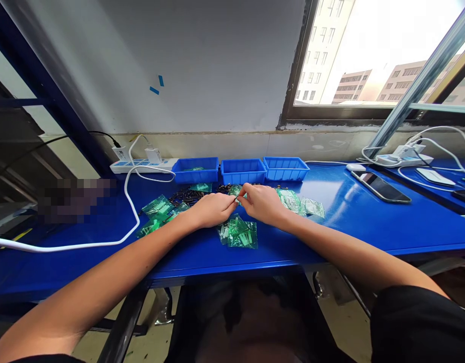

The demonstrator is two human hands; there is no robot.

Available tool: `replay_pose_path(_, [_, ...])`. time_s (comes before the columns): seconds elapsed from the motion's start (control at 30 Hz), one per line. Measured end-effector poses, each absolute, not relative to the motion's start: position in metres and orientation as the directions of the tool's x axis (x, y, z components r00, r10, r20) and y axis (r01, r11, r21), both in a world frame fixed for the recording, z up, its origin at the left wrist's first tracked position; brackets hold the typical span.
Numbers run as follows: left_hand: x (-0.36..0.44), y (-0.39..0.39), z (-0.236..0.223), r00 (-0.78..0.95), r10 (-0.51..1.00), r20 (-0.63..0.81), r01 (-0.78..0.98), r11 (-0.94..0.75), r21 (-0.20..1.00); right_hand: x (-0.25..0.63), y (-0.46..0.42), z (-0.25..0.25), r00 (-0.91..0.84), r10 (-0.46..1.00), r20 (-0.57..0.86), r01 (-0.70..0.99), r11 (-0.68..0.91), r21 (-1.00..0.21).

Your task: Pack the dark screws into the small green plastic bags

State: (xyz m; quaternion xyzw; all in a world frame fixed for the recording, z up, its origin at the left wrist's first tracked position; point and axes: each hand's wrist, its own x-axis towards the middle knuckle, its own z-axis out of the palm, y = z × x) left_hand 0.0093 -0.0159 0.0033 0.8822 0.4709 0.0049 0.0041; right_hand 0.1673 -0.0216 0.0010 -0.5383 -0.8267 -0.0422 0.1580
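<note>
My left hand (216, 208) and my right hand (263, 202) meet over the blue table, fingertips pinched together. Between them a small green plastic bag (235, 190) shows in part, its top edge at my fingers; most of it is hidden. Just below my hands lie green bags with pale slim parts inside (242, 236). More filled green bags (157, 212) are left of my left hand, beside a pile of small dark parts (183, 196). Right of my right hand are further green-and-white bags (291, 200).
Blue bins (243, 171) stand in a row at the back; the left one holds something green. A power strip (168, 165) with a white cable (127, 222) is at the left. A phone (382, 186) lies at the right, near another power strip (402, 158).
</note>
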Motion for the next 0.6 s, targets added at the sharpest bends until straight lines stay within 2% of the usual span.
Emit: replay_pose_path(0.6, [0.0105,-0.0176,0.0054,0.552,0.833,-0.026,0.834,-0.552,0.017,0.1684,-0.0215,0.0022,-0.379,0.876,0.3,0.901,0.423,-0.096])
